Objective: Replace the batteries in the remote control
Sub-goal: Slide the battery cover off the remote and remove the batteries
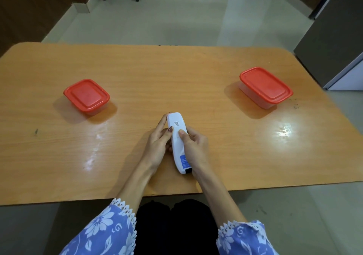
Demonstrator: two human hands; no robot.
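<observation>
A white remote control (177, 136) lies back side up over the wooden table (176, 77), with a QR label near its far end and a blue sticker near its near end. My left hand (159, 142) grips its left side, thumb resting on the back. My right hand (193, 146) holds the right side, and its thumb presses on the back cover around the middle. The cover looks closed. No batteries are visible.
Two clear plastic boxes with red lids stand on the table, one at the left (86, 96) and one at the right (265, 86). A grey fridge (334, 38) stands off the table's right corner. The table's near edge is just below my wrists.
</observation>
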